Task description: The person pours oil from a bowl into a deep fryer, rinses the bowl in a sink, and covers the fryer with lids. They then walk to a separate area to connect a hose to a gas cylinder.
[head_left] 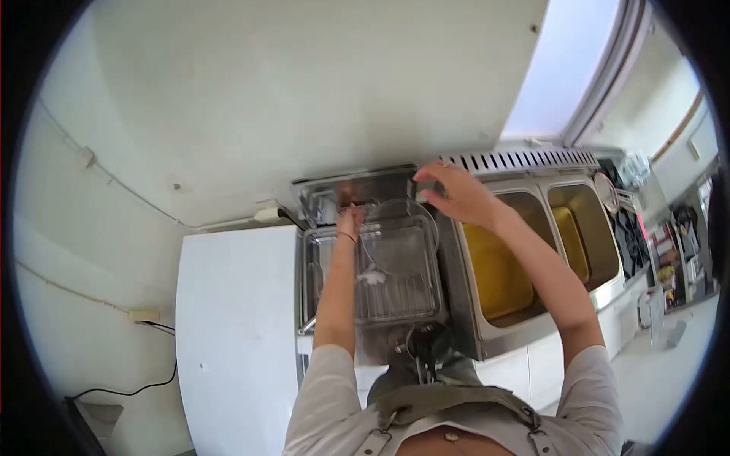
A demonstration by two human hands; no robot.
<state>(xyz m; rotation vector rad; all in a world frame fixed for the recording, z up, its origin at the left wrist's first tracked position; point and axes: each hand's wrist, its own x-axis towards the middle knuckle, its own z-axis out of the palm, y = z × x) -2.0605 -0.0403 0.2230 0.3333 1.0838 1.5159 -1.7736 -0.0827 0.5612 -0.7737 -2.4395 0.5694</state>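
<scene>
Looking straight down at a stainless-steel fryer station now. At centre sits a rectangular steel vat [372, 319] with a wire basket rack [395, 292] lying inside it, some pale scraps resting on the wires. Over the vat's far end hangs a clear, round, see-through lid [399, 235], tilted, and the basket wires show right through it. To the right, two deep square steel fryer tanks: the nearer one [498, 273] filled with yellow oil, the farther one [582, 235] holding yellow oil as well. A slotted metal vent strip [521, 159] runs along the back of both tanks. To the left, a flat white cabinet top [236, 327] butts against the vat.

The left hand [350, 222] reaches straight forward on an outstretched arm, fingers curled onto the lid's left edge; it looks closed on that rim, though the grip itself is small and hard to make out. The right hand [455, 194] comes in from the right with the elbow bent, fingers spread apart and draped over the lid's upper right rim, near the steel back panel [357, 190].
</scene>
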